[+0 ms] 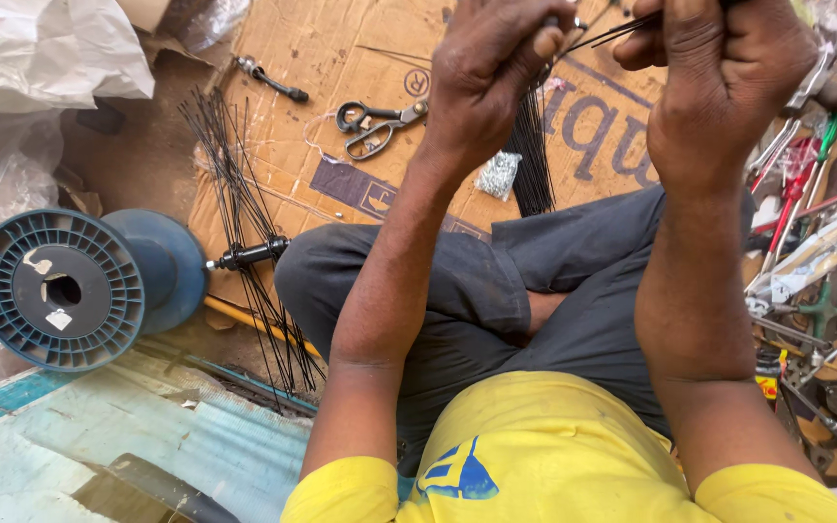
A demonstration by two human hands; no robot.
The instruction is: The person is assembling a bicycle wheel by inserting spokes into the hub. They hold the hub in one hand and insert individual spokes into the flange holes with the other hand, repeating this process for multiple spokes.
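**Both hands closed on a bundle of thin black spokes**

Head view: the person sits cross-legged on flattened cardboard (341,58), in dark grey trousers and a yellow shirt, with both forearms reaching away from the camera. The left hand (491,68) is curled into a tight fist at the far middle of the scene, its fingers wrapped round the upper part of a bundle of black spokes (532,160) that hangs down from the fist to the cardboard just beyond the knees. The right hand (724,73) is also closed, just right of the left one; thin dark spoke ends (622,31) run between the two hands and into its pinched fingers. How its fingertips sit on them is hidden by the back of the hand.

A small clear bag of silvery bits (499,174) lies on the cardboard just left of the hanging bundle. Farther left lie scissors (377,126) with dark handles, and beyond them a short dark metal tool (271,79). Near the left knee a black wheel hub (251,255) lies with a fan of loose spokes (230,165) spreading far and near from it. A blue plastic spool (60,289) rests on its side at the left, well apart from the hands. On the right, screwdrivers and other hand tools (806,184) are heaped beside the right arm.
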